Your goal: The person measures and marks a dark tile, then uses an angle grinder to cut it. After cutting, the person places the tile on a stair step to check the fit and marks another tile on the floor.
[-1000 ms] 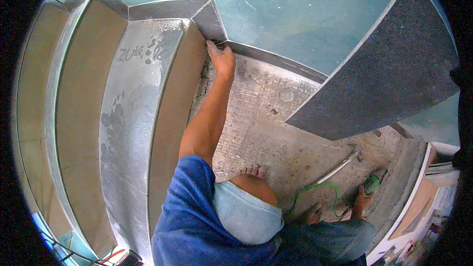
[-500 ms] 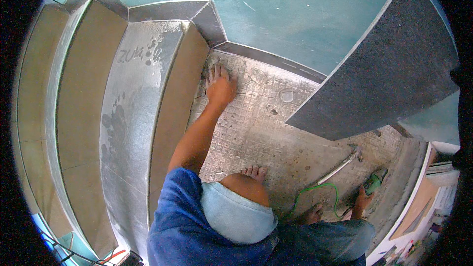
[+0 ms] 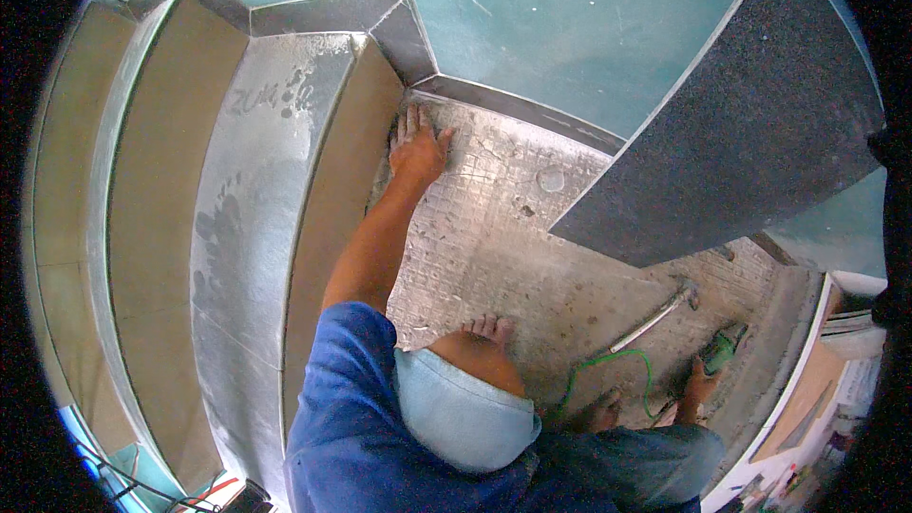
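My left hand (image 3: 418, 147) lies with fingers stretched out on the rough, grid-marked mortar floor (image 3: 475, 228), close to the foot of the tan step riser (image 3: 353, 123) and the dark skirting corner. Down at the right, beyond my knee, my right hand (image 3: 701, 386) is closed round a green angle grinder (image 3: 724, 346), which rests low by the floor's edge; my fingers are partly hidden. A bright green cord (image 3: 648, 370) loops over the floor beside it. A hammer (image 3: 654, 317) with a pale handle lies between my foot and the grinder, touched by neither hand.
Tiled steps (image 3: 252, 199) with grey, dusty treads rise at the left. A large dark slab (image 3: 731, 123) leans against the teal wall (image 3: 532, 28) at the right. Small debris dots the floor. Cables (image 3: 142, 489) lie at the lower left; a white-edged board (image 3: 798, 408) stands lower right.
My left hand has slid a little farther forward and left toward the skirting corner, its fingers straighter. My right hand and the grinder have hardly moved.
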`<action>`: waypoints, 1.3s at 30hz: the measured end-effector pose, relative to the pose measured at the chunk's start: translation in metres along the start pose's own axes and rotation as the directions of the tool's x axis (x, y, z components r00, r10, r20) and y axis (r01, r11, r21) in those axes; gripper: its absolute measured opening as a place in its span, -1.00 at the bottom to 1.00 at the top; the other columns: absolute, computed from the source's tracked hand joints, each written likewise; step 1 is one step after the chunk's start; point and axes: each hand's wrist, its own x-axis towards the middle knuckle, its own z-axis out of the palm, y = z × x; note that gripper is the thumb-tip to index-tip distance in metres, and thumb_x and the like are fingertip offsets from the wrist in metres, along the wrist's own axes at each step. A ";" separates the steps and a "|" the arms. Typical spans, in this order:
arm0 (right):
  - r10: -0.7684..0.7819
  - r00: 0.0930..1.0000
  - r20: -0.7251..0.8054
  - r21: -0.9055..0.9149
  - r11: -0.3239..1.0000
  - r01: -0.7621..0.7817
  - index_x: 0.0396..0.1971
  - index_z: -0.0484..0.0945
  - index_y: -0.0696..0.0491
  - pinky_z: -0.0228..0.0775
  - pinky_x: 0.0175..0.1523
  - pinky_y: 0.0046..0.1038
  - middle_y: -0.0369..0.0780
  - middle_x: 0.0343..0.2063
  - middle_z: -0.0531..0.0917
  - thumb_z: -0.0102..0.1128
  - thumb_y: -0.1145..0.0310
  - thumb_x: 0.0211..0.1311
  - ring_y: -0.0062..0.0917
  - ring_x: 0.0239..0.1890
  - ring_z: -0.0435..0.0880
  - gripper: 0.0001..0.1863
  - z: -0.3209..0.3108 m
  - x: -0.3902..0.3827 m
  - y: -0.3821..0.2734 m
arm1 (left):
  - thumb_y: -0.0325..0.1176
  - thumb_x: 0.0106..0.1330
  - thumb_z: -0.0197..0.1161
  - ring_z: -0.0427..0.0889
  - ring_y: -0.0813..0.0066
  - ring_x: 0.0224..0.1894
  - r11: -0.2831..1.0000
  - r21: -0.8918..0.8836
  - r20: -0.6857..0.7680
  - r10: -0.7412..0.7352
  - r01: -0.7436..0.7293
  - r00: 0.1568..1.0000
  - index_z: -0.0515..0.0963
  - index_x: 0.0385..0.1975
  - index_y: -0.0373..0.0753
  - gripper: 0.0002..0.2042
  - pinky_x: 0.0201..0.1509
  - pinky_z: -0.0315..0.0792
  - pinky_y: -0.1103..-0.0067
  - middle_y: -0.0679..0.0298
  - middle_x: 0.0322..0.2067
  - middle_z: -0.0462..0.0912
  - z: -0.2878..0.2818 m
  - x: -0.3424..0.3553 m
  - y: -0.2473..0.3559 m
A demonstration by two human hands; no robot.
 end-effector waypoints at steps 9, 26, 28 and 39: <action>-0.016 0.997 0.072 0.129 0.992 0.007 0.27 0.35 0.29 0.47 0.09 -0.20 -0.01 0.03 0.61 0.50 0.22 0.11 -0.23 -0.01 0.62 -0.20 -0.001 0.017 0.034 | -0.18 0.47 0.08 0.09 -0.08 0.50 0.994 -0.056 -0.050 0.089 -0.092 0.995 0.25 0.38 -0.37 -0.43 0.55 0.01 0.19 -0.09 0.47 0.10 0.005 -0.095 -0.043; -0.193 0.981 -0.025 -0.234 0.955 0.182 0.21 0.39 0.32 0.44 0.13 -0.28 -0.03 0.02 0.61 0.53 0.19 0.10 -0.28 0.00 0.59 -0.22 -0.004 0.024 0.038 | 0.17 0.44 0.02 0.01 -0.04 0.53 0.999 0.025 0.038 -0.039 0.038 0.999 0.05 0.47 -0.38 -0.18 0.55 0.00 0.20 -0.06 0.51 -0.02 -0.005 -0.084 -0.029; -0.183 0.983 -0.014 -0.222 0.959 0.175 0.20 0.39 0.34 0.44 0.14 -0.28 -0.01 0.02 0.62 0.54 0.18 0.09 -0.25 0.00 0.59 -0.21 -0.005 0.023 0.040 | 0.16 0.45 0.02 -0.01 -0.03 0.54 0.996 0.093 0.062 -0.016 0.010 0.998 0.03 0.48 -0.38 -0.18 0.56 -0.01 0.21 -0.04 0.52 -0.05 -0.009 -0.093 -0.030; -0.109 0.990 -0.088 -0.484 0.873 0.054 0.27 0.34 0.28 0.33 0.28 -0.18 0.08 0.10 0.56 0.44 0.05 0.16 -0.11 0.13 0.54 -0.18 0.001 0.014 0.019 | 0.08 0.47 0.03 0.04 0.04 0.54 1.000 0.008 0.057 0.017 -0.018 0.998 0.08 0.50 -0.20 -0.28 0.51 0.11 0.22 0.07 0.54 -0.06 -0.003 -0.093 -0.040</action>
